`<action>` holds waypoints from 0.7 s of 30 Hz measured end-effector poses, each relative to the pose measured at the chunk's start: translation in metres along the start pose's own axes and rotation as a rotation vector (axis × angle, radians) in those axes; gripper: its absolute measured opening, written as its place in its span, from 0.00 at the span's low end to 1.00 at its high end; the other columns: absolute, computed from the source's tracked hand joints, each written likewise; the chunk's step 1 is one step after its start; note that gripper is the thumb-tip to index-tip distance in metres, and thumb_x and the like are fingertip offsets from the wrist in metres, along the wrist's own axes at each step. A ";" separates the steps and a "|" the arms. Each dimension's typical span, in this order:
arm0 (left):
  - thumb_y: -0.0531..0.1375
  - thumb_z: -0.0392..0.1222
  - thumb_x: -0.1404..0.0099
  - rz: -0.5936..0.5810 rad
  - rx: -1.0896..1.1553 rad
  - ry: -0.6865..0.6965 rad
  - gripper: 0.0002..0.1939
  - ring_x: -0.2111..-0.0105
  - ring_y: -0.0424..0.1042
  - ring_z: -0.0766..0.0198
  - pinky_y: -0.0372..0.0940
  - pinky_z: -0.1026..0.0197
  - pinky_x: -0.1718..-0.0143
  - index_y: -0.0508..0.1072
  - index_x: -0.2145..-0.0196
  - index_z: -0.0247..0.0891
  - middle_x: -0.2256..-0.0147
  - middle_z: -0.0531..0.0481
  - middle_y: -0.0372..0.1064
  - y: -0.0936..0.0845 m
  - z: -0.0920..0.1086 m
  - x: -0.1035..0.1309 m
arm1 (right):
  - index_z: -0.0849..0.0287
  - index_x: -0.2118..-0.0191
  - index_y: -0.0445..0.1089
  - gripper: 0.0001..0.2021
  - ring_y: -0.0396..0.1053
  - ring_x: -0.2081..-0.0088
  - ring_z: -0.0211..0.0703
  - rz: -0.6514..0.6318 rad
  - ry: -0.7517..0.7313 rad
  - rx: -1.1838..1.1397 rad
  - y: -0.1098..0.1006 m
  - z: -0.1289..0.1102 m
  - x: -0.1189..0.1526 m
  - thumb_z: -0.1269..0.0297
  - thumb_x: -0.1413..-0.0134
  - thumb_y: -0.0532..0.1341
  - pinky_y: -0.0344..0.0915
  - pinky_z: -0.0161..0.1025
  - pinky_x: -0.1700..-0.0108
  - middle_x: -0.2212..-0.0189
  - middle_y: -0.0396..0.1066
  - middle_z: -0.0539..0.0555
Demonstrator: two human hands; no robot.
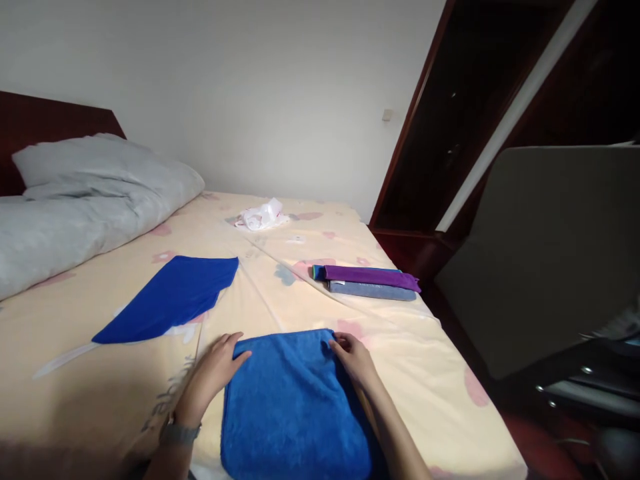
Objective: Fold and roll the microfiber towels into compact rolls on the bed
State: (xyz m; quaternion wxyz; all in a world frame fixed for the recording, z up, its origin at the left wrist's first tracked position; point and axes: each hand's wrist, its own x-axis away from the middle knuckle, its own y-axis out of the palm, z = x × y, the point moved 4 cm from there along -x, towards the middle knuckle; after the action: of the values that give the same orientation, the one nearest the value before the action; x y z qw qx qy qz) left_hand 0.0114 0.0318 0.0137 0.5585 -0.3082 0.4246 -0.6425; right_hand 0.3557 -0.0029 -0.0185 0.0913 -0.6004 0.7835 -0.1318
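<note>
A blue towel (295, 407), plush and folded into a rough rectangle, lies on the bed right in front of me. At its far left corner is my left hand (220, 363), its thumb and fingers closed around the edge. My right hand (353, 357) pinches the far right corner, where the fabric wrinkles a little. The towel's near edge runs out of the bottom of the view. Beyond my left hand, a flat darker blue cloth (173, 300) lies spread at a slant, touched by neither hand.
Folded cloths, a purple one (370, 275) and a grey-blue one (373, 291), lie near the bed's right side. A crumpled white plastic bag (263, 215) rests further back. A grey quilt (100, 180) is heaped at left. A grey panel (555, 247) stands beyond the bed's right edge.
</note>
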 end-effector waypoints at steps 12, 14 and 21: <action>0.54 0.46 0.36 0.005 -0.095 0.083 0.13 0.57 0.72 0.54 0.64 0.58 0.56 0.76 0.59 0.41 0.59 0.44 0.73 -0.011 0.001 0.005 | 0.61 0.55 0.73 0.19 0.67 0.74 0.40 -0.025 -0.096 -0.115 0.005 -0.027 0.009 0.56 0.50 0.59 0.64 0.34 0.73 0.73 0.70 0.51; 0.54 0.45 0.36 0.027 -0.113 0.113 0.13 0.57 0.71 0.53 0.63 0.56 0.55 0.76 0.60 0.40 0.60 0.43 0.72 -0.015 0.006 0.008 | 0.61 0.59 0.74 0.16 0.62 0.80 0.37 -0.083 -0.085 -0.087 0.004 -0.032 0.016 0.57 0.49 0.57 0.59 0.33 0.78 0.78 0.67 0.49; 0.55 0.50 0.37 -0.201 0.272 0.161 0.12 0.64 0.72 0.58 0.66 0.61 0.60 0.76 0.68 0.44 0.65 0.49 0.73 -0.072 0.035 0.060 | 0.57 0.70 0.75 0.05 0.67 0.71 0.43 -0.296 -0.236 0.015 -0.034 -0.096 0.083 0.64 0.53 0.61 0.62 0.36 0.70 0.73 0.70 0.52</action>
State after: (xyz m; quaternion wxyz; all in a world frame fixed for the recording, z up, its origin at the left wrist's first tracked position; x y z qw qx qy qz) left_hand -0.0018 -0.0325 0.0888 0.4925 -0.2183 0.3441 -0.7690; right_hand 0.3368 -0.0820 0.0843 0.1664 -0.7198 0.6694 -0.0782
